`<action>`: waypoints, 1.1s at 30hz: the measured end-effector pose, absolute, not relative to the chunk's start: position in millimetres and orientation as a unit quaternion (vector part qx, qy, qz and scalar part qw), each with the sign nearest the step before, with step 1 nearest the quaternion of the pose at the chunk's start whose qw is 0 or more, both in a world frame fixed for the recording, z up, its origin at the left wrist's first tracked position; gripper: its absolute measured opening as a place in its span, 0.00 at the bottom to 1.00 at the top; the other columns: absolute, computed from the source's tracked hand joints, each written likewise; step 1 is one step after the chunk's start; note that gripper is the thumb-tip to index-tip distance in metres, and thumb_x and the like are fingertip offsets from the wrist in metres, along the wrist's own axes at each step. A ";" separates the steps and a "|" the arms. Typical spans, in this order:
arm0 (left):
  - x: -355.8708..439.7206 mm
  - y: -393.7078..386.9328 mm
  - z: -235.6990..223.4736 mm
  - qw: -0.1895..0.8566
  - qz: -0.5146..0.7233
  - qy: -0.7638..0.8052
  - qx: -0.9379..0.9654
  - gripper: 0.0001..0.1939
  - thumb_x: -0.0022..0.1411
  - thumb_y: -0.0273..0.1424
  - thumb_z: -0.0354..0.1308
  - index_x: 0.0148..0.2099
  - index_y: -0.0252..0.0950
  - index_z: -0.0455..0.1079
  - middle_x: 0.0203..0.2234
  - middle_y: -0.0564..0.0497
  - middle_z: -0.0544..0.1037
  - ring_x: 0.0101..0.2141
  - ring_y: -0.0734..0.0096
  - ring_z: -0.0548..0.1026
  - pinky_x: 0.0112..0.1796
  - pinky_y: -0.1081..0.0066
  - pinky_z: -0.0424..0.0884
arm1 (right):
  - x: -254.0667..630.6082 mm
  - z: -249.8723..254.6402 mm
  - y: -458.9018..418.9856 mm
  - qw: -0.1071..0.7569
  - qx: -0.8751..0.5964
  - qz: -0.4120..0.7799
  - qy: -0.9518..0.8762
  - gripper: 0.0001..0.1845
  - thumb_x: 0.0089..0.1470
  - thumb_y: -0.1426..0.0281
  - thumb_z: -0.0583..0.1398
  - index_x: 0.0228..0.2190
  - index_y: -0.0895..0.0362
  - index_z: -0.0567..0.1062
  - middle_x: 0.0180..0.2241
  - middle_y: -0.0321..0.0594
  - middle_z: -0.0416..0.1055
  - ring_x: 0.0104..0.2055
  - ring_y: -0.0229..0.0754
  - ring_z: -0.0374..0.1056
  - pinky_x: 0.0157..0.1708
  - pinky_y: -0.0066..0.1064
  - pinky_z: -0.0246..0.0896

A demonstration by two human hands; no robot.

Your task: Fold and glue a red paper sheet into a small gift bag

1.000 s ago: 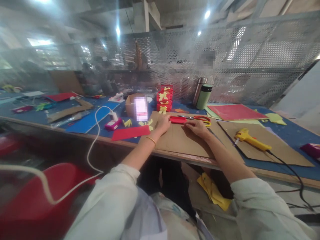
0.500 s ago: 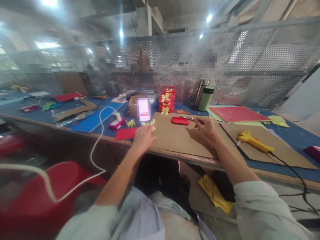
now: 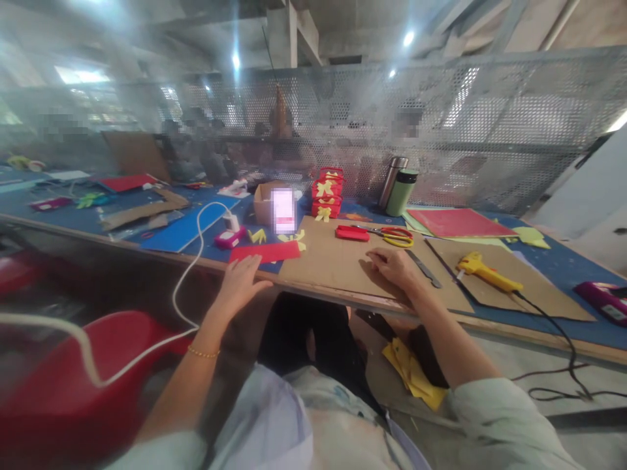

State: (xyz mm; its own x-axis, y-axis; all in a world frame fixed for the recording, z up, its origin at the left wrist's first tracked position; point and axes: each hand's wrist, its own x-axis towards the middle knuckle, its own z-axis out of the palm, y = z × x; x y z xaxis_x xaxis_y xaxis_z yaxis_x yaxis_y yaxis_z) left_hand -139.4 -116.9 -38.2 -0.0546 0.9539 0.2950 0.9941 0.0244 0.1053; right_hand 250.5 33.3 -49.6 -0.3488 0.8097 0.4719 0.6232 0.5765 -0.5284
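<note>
My left hand (image 3: 239, 284) hangs at the table's near edge, fingers spread and holding nothing, just short of a red paper sheet (image 3: 265, 252). My right hand (image 3: 394, 267) rests on the brown cardboard sheet (image 3: 333, 261) with its fingers loosely curled, nothing visible in them. Beyond both hands lie a small flat red box (image 3: 352, 233) and red-and-yellow scissors (image 3: 394, 235). A stack of red boxes with yellow bows (image 3: 327, 193) stands further back.
A yellow glue gun (image 3: 482, 271) with a black cord lies on cardboard at right. Two flasks (image 3: 399, 186) stand at the back by a perforated metal screen. A white cable (image 3: 196, 261) runs off the table over a red chair (image 3: 68, 372). Yellow scraps (image 3: 411, 375) lie below.
Both hands have drawn back from the small red box toward the table's near edge; the left hand has dropped to the edge. The scissors now lie uncovered.
</note>
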 end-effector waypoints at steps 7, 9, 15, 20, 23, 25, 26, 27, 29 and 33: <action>-132.6 -71.4 -16.4 0.033 -0.155 -0.676 -0.719 0.26 0.72 0.44 0.47 0.62 0.33 0.70 0.61 0.38 0.74 0.62 0.54 0.70 0.62 0.59 0.63 | 251.3 -47.9 38.3 0.371 -0.443 0.093 -0.810 0.16 0.60 0.65 0.56 0.29 0.54 0.82 0.22 0.40 0.77 0.27 0.43 0.72 0.34 0.32 0.62; -130.1 -61.3 -21.0 0.039 -0.137 -0.698 -0.702 0.27 0.71 0.43 0.50 0.64 0.31 0.68 0.63 0.35 0.70 0.65 0.52 0.66 0.63 0.57 0.61 | 251.8 -47.8 38.4 0.369 -0.442 0.095 -0.812 0.15 0.59 0.65 0.56 0.28 0.54 0.81 0.22 0.39 0.77 0.27 0.43 0.71 0.33 0.32 0.61; -132.1 -70.4 -39.9 0.045 -0.136 -0.712 -0.687 0.34 0.73 0.44 0.45 0.69 0.23 0.60 0.68 0.30 0.62 0.69 0.48 0.57 0.67 0.53 0.54 | 252.5 -48.7 39.4 0.366 -0.443 0.095 -0.813 0.15 0.59 0.65 0.56 0.28 0.54 0.82 0.23 0.40 0.77 0.28 0.43 0.71 0.34 0.32 0.61; -134.0 -84.8 -34.2 0.033 -0.133 -0.705 -0.695 0.35 0.70 0.47 0.50 0.70 0.28 0.60 0.68 0.33 0.61 0.69 0.49 0.58 0.67 0.53 0.55 | 253.4 -49.3 40.9 0.365 -0.446 0.102 -0.811 0.15 0.58 0.66 0.56 0.29 0.55 0.82 0.22 0.40 0.77 0.27 0.43 0.70 0.33 0.31 0.61; -135.6 -90.3 -25.8 0.018 -0.125 -0.702 -0.701 0.41 0.65 0.51 0.57 0.70 0.28 0.59 0.68 0.32 0.62 0.68 0.46 0.60 0.66 0.53 0.57 | 253.8 -49.6 41.4 0.365 -0.447 0.103 -0.810 0.15 0.58 0.66 0.56 0.29 0.55 0.82 0.22 0.39 0.77 0.26 0.43 0.70 0.33 0.32 0.61; -138.2 -94.8 -22.2 0.008 -0.120 -0.703 -0.701 0.45 0.61 0.51 0.62 0.70 0.26 0.59 0.68 0.31 0.62 0.67 0.44 0.61 0.65 0.54 0.59 | 253.8 -50.1 41.6 0.365 -0.447 0.103 -0.810 0.15 0.58 0.66 0.56 0.27 0.54 0.81 0.21 0.39 0.76 0.26 0.43 0.70 0.34 0.32 0.61; -140.1 -97.3 -21.6 0.006 -0.120 -0.701 -0.703 0.47 0.58 0.49 0.65 0.70 0.26 0.59 0.68 0.31 0.62 0.67 0.44 0.61 0.65 0.55 0.59 | 253.9 -50.4 41.8 0.365 -0.447 0.103 -0.810 0.16 0.58 0.66 0.56 0.26 0.54 0.81 0.21 0.39 0.76 0.26 0.43 0.70 0.34 0.32 0.61; -142.1 -99.9 -21.7 0.005 -0.121 -0.698 -0.706 0.47 0.57 0.47 0.67 0.71 0.27 0.59 0.68 0.32 0.62 0.67 0.45 0.62 0.65 0.55 0.59 | 254.1 -50.7 42.1 0.365 -0.446 0.104 -0.810 0.16 0.58 0.66 0.56 0.26 0.54 0.81 0.21 0.40 0.76 0.26 0.43 0.70 0.34 0.32 0.61; -146.4 -104.4 -24.0 0.006 -0.134 -0.688 -0.713 0.44 0.56 0.39 0.69 0.70 0.30 0.61 0.67 0.35 0.64 0.67 0.48 0.63 0.66 0.57 0.59 | 255.0 -51.9 43.5 0.364 -0.446 0.108 -0.811 0.15 0.58 0.65 0.56 0.28 0.55 0.81 0.22 0.40 0.76 0.27 0.43 0.70 0.34 0.32 0.61; -154.2 -109.4 -31.4 0.025 -0.177 -0.671 -0.719 0.32 0.57 0.25 0.64 0.65 0.35 0.70 0.62 0.41 0.72 0.63 0.54 0.69 0.66 0.57 0.61 | 257.8 -55.7 47.9 0.360 -0.449 0.110 -0.810 0.16 0.58 0.64 0.56 0.31 0.56 0.82 0.22 0.39 0.76 0.26 0.43 0.70 0.33 0.32 0.61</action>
